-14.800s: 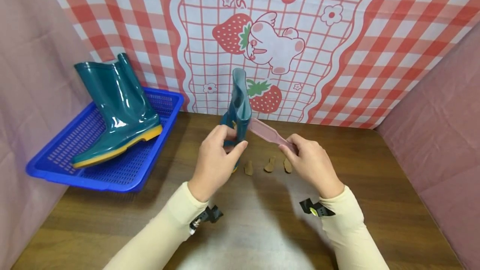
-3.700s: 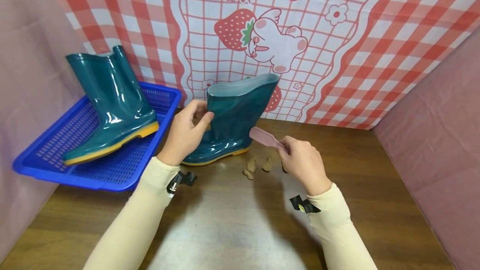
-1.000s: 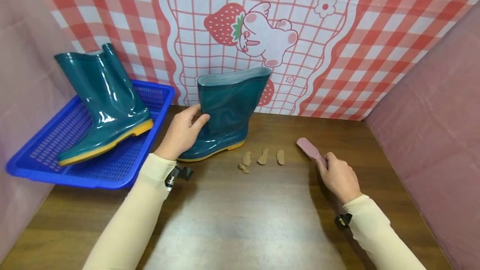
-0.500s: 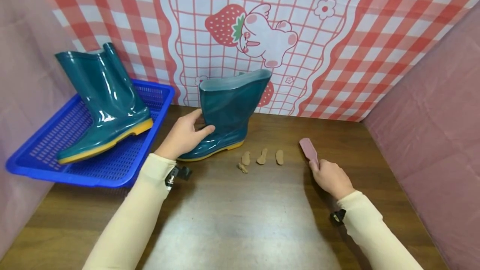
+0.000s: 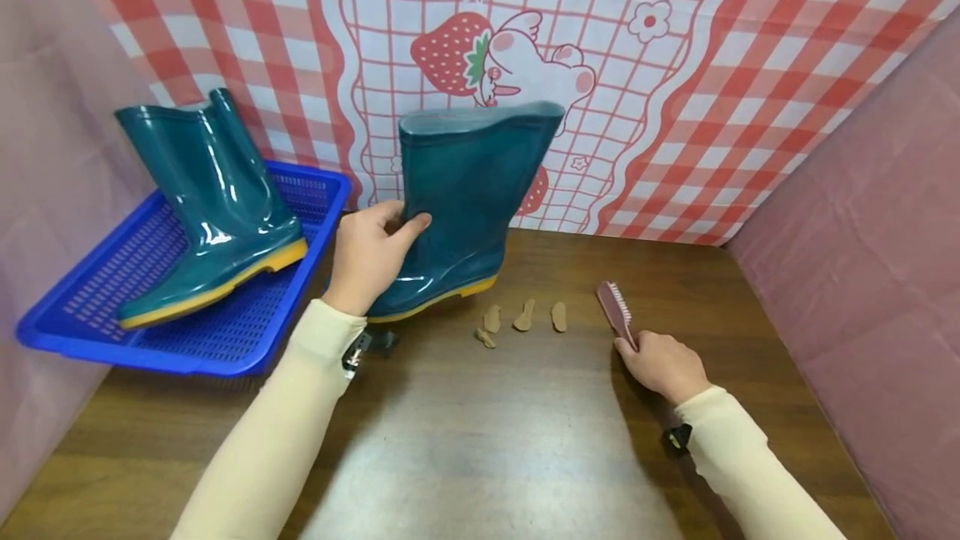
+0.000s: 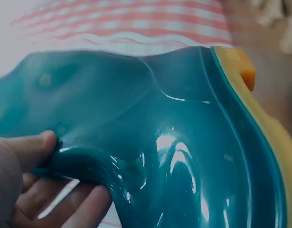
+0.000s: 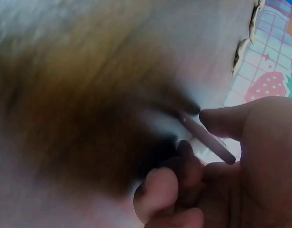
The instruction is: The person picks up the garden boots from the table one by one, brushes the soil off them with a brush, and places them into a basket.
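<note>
A glossy teal rain boot (image 5: 468, 198) with a yellow sole stands slightly above the table, toe to the left. My left hand (image 5: 371, 252) grips the front of its shaft, thumb on the near side; the left wrist view shows the thumb and fingers (image 6: 91, 209) on either side of the folded rubber (image 6: 136, 123). At the right, a pink brush (image 5: 615, 307) is on edge, its pale bristles facing right. My right hand (image 5: 663, 361) holds the brush by its handle (image 7: 207, 137), low over the table.
Several small brown flat pieces (image 5: 523, 315) lie on the wooden table (image 5: 465, 440) between boot and brush. A blue plastic basket (image 5: 180, 361) at the left holds another teal boot (image 5: 217, 198). A checked strawberry cloth (image 5: 675, 107) hangs behind; pink cloths close both sides.
My left hand has raised the boot from the table. The brush, earlier against the boot's heel side, has moved right and turned from back facing up to bristles showing. Another brown piece appeared earlier.
</note>
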A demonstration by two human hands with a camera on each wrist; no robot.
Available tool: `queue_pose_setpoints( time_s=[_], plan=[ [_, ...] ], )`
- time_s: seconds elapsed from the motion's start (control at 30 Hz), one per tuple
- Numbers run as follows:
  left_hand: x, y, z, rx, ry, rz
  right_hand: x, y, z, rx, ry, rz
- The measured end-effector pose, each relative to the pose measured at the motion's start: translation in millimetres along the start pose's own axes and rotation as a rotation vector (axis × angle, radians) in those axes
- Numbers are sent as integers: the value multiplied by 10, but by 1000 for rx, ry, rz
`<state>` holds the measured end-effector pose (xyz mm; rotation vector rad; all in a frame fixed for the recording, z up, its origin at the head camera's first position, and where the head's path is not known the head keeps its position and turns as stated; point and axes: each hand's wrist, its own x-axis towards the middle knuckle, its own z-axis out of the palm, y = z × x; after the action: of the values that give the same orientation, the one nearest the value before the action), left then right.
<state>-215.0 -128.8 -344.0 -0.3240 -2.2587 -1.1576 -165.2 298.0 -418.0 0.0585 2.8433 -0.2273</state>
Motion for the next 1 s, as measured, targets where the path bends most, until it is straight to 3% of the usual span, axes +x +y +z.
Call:
queue_pose_setpoints(
  time_s=[0.13,0.27,0.4,0.53,0.63,0.77,1.0],
  plan=[
    [67,156,-296,-28,96,-42,12,37,0,-3,11,-26],
    [133,204,-728,7,180,-134,13,51,-7,2,12,-65],
    [173,107,-1128,96,286,-199,25,112,16,16,40,-119],
    [163,-103,-1382,181,361,-242,74,220,54,35,66,-189],
    [135,-279,-1540,238,362,-314,89,248,44,95,27,-210],
    [116,-492,-1721,308,307,-422,71,220,2,180,-45,-203],
    [117,-687,-1811,352,193,-481,99,184,-28,132,-83,-190]
  ],
)
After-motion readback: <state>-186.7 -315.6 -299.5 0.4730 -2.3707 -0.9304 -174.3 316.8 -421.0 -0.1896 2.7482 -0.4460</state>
